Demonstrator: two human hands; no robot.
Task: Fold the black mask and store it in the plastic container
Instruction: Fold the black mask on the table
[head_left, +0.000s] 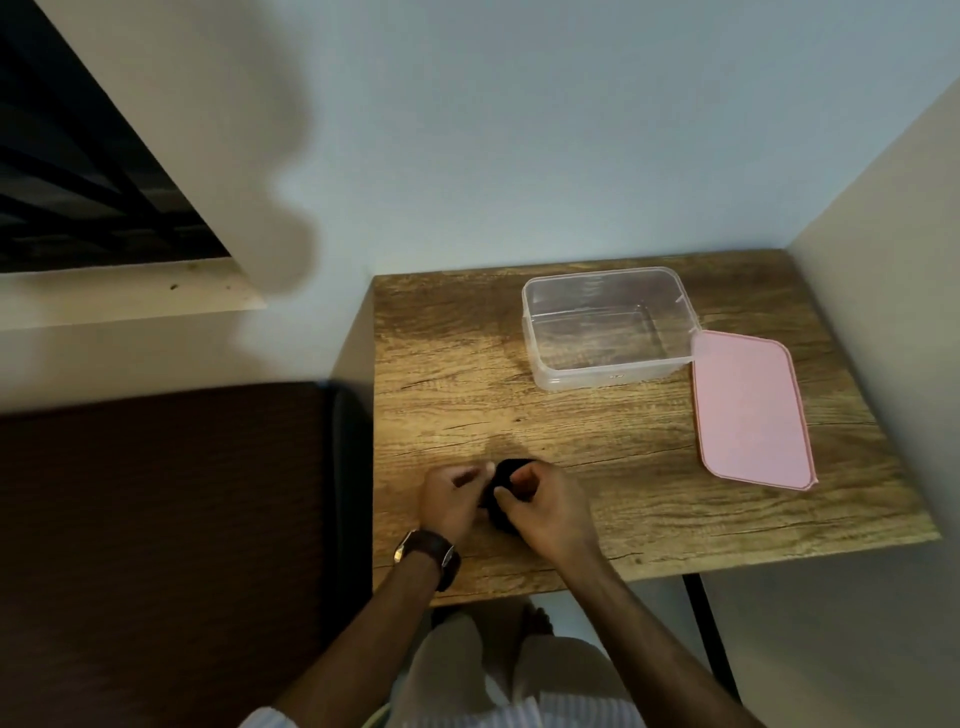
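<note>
Both hands work close together near the front edge of the surface, toward its left side: the left hand, with a watch on its wrist, and the right hand are curled around the black mask, fingers pinching it from either side so that only a small dark bundle shows between them. The mask seems already gathered or partly folded, though how many folds it has and where its ear loops lie cannot be told, since the fingers hide most of it. The plastic container stands open and apparently empty toward the back of the surface, right of centre and well apart from the hands, and its pink lid lies flat just beside its right wall, near the right edge. By my reading the folding is the step in hand, with storing not yet begun. To do it well, the edges probably ought to be matched before the crease is pressed, and the loops tucked inside so nothing springs out. Pressing the bundle flat against the surface with one hand while the other smooths it would likely keep it compact. A soft mask tends to unfold when released, so a firm pinch on the folded edge seems wise before any lift toward the container.
</note>
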